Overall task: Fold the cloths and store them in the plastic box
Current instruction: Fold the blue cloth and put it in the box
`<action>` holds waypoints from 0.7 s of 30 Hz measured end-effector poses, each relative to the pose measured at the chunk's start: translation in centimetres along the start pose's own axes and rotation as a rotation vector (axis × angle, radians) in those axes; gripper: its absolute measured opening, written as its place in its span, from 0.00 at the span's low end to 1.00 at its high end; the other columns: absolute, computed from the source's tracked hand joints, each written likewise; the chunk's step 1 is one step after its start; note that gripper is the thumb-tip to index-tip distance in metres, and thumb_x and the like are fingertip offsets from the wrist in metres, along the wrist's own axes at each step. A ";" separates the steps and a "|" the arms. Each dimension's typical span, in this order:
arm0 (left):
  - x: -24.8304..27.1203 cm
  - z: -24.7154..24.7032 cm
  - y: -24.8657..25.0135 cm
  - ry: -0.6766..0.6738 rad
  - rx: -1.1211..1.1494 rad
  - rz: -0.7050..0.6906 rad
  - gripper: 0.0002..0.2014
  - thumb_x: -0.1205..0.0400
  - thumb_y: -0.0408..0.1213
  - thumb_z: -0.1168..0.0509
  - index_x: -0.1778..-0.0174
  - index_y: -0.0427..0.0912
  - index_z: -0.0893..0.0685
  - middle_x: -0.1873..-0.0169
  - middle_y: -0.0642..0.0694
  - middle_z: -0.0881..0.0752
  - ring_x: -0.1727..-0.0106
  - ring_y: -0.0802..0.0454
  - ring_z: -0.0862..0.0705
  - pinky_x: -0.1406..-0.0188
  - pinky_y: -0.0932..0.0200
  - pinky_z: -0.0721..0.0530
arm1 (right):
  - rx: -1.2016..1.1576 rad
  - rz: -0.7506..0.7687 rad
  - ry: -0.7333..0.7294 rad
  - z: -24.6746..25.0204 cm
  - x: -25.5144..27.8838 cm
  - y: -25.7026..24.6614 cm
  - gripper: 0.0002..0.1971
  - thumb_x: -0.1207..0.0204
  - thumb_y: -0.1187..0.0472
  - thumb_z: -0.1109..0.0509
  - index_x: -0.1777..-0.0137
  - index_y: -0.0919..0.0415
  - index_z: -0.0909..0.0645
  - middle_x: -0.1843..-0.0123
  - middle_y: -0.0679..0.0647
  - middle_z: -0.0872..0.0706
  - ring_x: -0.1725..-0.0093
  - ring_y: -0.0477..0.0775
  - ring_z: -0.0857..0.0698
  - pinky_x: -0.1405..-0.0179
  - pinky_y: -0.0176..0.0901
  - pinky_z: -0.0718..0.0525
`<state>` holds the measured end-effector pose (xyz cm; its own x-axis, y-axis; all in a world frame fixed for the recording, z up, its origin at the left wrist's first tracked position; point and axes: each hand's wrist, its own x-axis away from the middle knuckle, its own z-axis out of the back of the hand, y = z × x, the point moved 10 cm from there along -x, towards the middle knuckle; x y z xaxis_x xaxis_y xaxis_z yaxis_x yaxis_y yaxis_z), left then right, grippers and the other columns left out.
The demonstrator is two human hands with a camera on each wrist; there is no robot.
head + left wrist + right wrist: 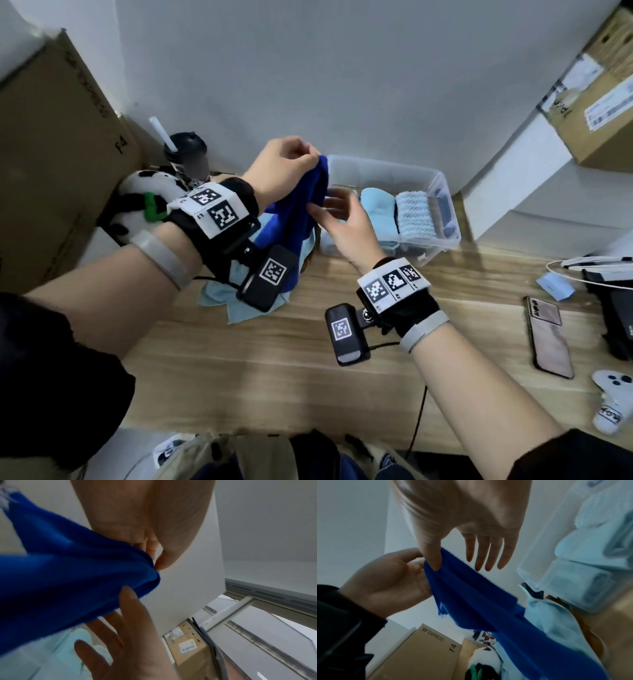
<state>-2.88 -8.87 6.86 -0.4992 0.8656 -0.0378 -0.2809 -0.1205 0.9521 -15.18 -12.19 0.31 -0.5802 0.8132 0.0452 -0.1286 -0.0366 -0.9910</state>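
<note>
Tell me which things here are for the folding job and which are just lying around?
For the job:
dark blue cloth, pinched by the left hand
right hand, open beside it
light blue cloth on the table
plastic box holding folded cloths

Just lying about:
phone
white game controller
black-and-white plush toy
cup with a straw
cardboard boxes

I see the dark blue cloth [301,205] hanging bunched beside the clear plastic box [442,192] — pale folded cloths [376,209] inside.
</note>
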 end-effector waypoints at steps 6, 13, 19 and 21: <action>0.8 -5.0 4.9 -0.218 -0.026 -0.108 0.09 0.17 0.33 0.39 0.63 0.47 0.21 0.68 0.52 0.17 0.69 0.64 0.20 0.61 0.71 0.21 | 0.213 0.075 0.044 5.9 1.2 -2.4 0.08 0.30 0.60 0.24 0.56 0.54 0.22 0.62 0.47 0.15 0.63 0.39 0.17 0.61 0.34 0.20; 0.5 -7.8 3.6 -0.182 -0.037 -0.086 0.08 0.18 0.34 0.36 0.63 0.48 0.22 0.68 0.53 0.18 0.75 0.74 0.23 0.63 0.80 0.26 | 0.198 -0.009 0.126 13.9 2.8 0.9 0.10 0.28 0.65 0.26 0.65 0.54 0.23 0.76 0.42 0.23 0.76 0.39 0.27 0.73 0.29 0.27; 2.6 -12.3 -1.0 -0.496 -0.106 0.110 0.08 0.27 0.38 0.25 0.58 0.50 0.17 0.64 0.41 0.15 0.64 0.54 0.20 0.54 0.61 0.22 | 0.251 0.058 0.343 19.8 4.0 1.2 0.09 0.20 0.64 0.36 0.62 0.60 0.24 0.67 0.50 0.24 0.70 0.36 0.28 0.64 0.26 0.29; 3.4 -13.1 -2.2 -0.570 -0.036 0.193 0.08 0.28 0.33 0.25 0.58 0.47 0.17 0.67 0.43 0.14 0.69 0.56 0.17 0.64 0.67 0.18 | 0.278 0.072 0.374 20.8 4.3 1.1 0.10 0.18 0.63 0.39 0.60 0.65 0.24 0.68 0.54 0.26 0.67 0.43 0.30 0.65 0.33 0.30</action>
<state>-14.68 -12.02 0.67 -0.0289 0.9494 0.3129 -0.2610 -0.3093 0.9144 -34.59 -20.81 2.02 -0.2728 0.9544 -0.1212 -0.3389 -0.2132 -0.9164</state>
